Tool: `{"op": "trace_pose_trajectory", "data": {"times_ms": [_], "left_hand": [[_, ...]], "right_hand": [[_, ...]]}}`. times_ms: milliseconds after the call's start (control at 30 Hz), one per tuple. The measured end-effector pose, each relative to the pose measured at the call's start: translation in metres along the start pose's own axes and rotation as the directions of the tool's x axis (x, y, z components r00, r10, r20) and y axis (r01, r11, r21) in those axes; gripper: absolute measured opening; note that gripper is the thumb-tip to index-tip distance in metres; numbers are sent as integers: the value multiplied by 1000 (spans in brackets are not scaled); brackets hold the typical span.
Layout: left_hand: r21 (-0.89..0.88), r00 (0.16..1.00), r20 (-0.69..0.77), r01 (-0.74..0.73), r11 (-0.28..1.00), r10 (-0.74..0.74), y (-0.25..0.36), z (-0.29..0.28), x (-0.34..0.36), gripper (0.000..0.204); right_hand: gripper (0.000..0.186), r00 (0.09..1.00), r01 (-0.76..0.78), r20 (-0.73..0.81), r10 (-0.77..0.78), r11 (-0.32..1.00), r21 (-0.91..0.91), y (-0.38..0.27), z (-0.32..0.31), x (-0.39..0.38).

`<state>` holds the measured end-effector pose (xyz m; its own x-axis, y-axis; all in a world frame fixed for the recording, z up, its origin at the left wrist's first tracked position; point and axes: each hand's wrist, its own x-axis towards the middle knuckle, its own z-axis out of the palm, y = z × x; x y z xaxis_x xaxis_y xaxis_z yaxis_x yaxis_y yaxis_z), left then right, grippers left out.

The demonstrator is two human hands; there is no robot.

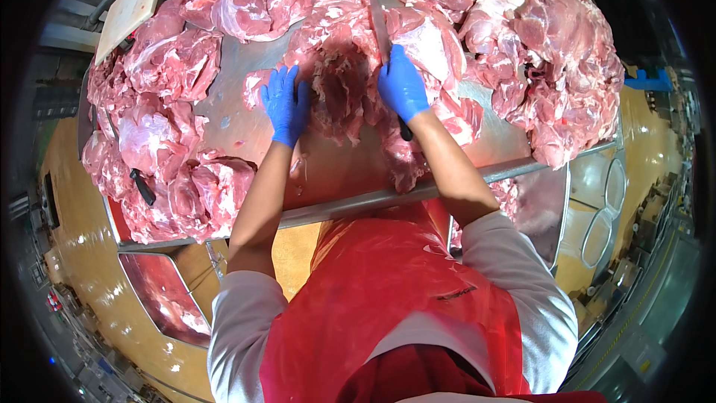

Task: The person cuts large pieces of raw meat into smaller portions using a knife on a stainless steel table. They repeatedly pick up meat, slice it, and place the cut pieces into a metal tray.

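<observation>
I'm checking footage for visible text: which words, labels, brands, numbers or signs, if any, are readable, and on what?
No text is readable.
Red apron: a dark mark, too unclear to call writing.
Knife: no legible marking.
Background equipment: too small and blurred to read.

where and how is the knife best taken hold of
Probably best by its black handle, from the person's near side, where the gloved right hand has the knife now: the handle's butt end points back toward the red apron, while the long, narrow blade points away across the metal table, so this approach avoids the edge.
</observation>
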<state>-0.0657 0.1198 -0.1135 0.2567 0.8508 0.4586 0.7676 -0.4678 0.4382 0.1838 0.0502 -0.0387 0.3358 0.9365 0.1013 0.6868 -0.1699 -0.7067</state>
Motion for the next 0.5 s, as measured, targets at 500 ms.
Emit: {"op": "trace_pose_trajectory", "data": {"times_ms": [500], "left_hand": [[-364,999,37,-12,931,27,8,1,28,54]], "right_hand": [[30,985,-170,-10,170,978,-120,-28,5,8]]}}
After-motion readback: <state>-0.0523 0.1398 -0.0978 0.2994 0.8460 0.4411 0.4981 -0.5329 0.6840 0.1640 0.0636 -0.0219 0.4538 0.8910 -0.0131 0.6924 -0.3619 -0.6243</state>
